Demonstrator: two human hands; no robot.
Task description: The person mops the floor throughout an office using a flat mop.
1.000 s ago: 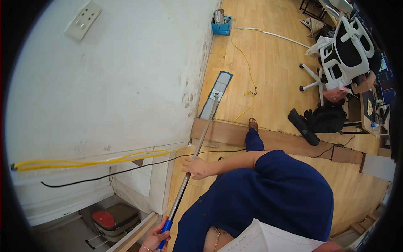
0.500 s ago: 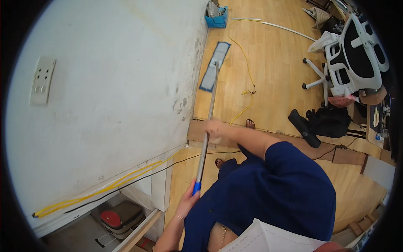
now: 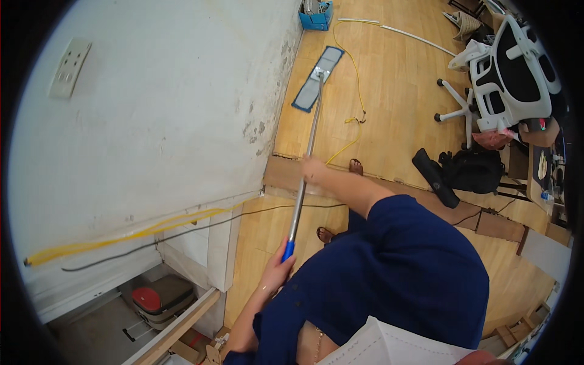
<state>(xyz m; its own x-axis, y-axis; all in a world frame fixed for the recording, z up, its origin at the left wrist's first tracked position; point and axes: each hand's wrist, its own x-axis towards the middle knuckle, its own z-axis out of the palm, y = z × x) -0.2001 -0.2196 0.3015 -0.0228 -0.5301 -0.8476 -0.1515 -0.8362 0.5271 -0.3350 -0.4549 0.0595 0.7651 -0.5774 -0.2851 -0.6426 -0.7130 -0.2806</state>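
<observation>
A flat mop (image 3: 309,92) with a blue-edged grey pad rests on the wooden floor beside the wall. Its long metal pole slants down toward me. My left hand (image 3: 279,268) is closed round the blue grip at the near end of the pole. Farther up, my right hand (image 3: 314,170) wraps the metal shaft; it is a little blurred. The pad lies just left of a yellow cable (image 3: 359,91) on the floor.
To the left stands a stained white wall (image 3: 170,115) with a socket plate. A blue box (image 3: 316,19) sits at its far end. On the right are a white office chair (image 3: 517,79) and a black bag (image 3: 473,171). A brown threshold strip (image 3: 426,198) and dark cable cross the floor.
The mop head has moved farther away and slightly right along the floor. Both hands have shifted forward with the pole, keeping their grip. The view has turned a little.
</observation>
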